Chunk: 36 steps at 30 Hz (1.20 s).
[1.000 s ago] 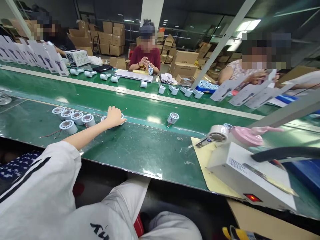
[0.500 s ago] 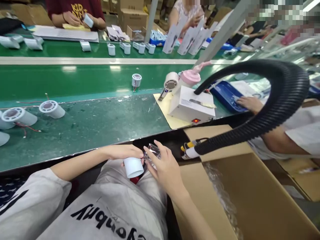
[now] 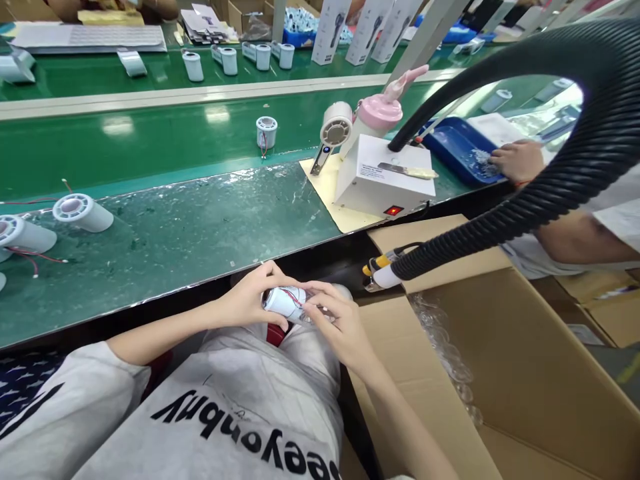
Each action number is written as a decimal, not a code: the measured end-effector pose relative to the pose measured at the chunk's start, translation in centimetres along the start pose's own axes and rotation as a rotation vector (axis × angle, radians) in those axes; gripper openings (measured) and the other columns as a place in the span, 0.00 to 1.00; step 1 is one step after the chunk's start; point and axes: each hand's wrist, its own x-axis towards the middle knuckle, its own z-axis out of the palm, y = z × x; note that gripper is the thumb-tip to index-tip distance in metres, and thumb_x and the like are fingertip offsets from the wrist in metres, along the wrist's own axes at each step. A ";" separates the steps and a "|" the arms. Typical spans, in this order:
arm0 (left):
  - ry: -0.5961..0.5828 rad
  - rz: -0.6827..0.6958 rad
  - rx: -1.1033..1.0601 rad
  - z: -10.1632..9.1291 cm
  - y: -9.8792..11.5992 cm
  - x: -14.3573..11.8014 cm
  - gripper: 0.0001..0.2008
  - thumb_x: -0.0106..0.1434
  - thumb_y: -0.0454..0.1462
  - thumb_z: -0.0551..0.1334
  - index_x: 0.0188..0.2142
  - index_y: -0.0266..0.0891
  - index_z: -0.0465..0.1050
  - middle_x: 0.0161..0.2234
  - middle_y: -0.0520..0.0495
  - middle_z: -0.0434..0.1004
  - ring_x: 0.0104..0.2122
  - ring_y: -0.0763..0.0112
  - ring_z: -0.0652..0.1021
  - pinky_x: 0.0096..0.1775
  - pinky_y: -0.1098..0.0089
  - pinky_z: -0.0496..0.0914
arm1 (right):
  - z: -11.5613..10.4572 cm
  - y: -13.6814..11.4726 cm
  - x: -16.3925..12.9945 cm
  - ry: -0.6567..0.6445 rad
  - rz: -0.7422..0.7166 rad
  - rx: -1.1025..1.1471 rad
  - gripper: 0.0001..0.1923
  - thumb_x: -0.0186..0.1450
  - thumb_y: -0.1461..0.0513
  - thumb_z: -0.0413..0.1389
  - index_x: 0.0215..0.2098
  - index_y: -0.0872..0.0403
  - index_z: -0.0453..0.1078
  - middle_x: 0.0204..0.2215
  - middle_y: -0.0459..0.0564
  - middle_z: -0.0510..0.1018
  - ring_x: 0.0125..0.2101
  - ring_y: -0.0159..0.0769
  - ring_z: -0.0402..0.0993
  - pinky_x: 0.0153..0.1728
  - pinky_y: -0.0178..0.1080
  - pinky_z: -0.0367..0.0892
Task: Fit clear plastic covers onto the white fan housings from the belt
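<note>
The white cylinder [image 3: 284, 301] lies sideways between both hands, left hand [image 3: 249, 301] and right hand [image 3: 336, 325] each pinching an end.

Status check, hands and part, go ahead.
Left hand and right hand both grip white cylinder over lap. Clear piece at right fingertips, blurred. Black hose beside, not touching.

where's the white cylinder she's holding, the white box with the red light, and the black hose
white cylinder [image 3: 284, 301], head view, on its side wall between the hands
white box [image 3: 385, 180], head view, on its top face
black hose [image 3: 505, 223], head view, on its ribbed lower run
</note>
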 end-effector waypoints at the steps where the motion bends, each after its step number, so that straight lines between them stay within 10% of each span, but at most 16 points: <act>1: -0.011 0.026 -0.003 0.1 -0.3 -0.1 0.32 0.51 0.54 0.75 0.53 0.46 0.80 0.45 0.42 0.74 0.46 0.58 0.75 0.52 0.57 0.72 | 0.0 0.0 0.0 0.025 0.019 0.029 0.13 0.69 0.58 0.59 0.27 0.51 0.76 0.45 0.54 0.83 0.44 0.44 0.81 0.42 0.42 0.76; 7: -0.125 -0.004 -0.238 0.4 -0.5 -0.3 0.34 0.54 0.46 0.76 0.59 0.43 0.74 0.57 0.36 0.75 0.56 0.51 0.76 0.55 0.55 0.72 | -0.4 0.7 -0.1 0.071 0.102 0.273 0.18 0.66 0.49 0.64 0.24 0.50 0.78 0.42 0.54 0.85 0.45 0.47 0.83 0.48 0.48 0.79; 14: -0.107 -0.290 -0.655 0.8 0.3 -1.2 0.40 0.52 0.45 0.77 0.63 0.40 0.69 0.53 0.38 0.79 0.42 0.63 0.81 0.43 0.65 0.76 | -0.6 1.5 -1.8 -0.038 -0.174 -0.095 0.17 0.66 0.58 0.66 0.53 0.45 0.78 0.59 0.54 0.78 0.58 0.50 0.76 0.60 0.52 0.73; 24: -0.152 0.160 -0.323 -0.4 0.1 -1.4 0.38 0.56 0.43 0.76 0.65 0.52 0.69 0.65 0.41 0.72 0.64 0.51 0.72 0.65 0.52 0.65 | -0.9 1.1 -2.5 -0.062 -0.114 0.095 0.20 0.65 0.58 0.68 0.54 0.47 0.73 0.52 0.53 0.81 0.55 0.47 0.78 0.52 0.46 0.80; 36: -0.182 0.114 -0.333 -0.6 0.4 -1.7 0.38 0.58 0.42 0.75 0.66 0.53 0.67 0.66 0.40 0.70 0.64 0.50 0.72 0.61 0.53 0.71 | -0.9 0.4 -2.5 -0.171 0.203 0.433 0.24 0.63 0.53 0.69 0.53 0.47 0.69 0.54 0.54 0.77 0.49 0.44 0.79 0.44 0.42 0.81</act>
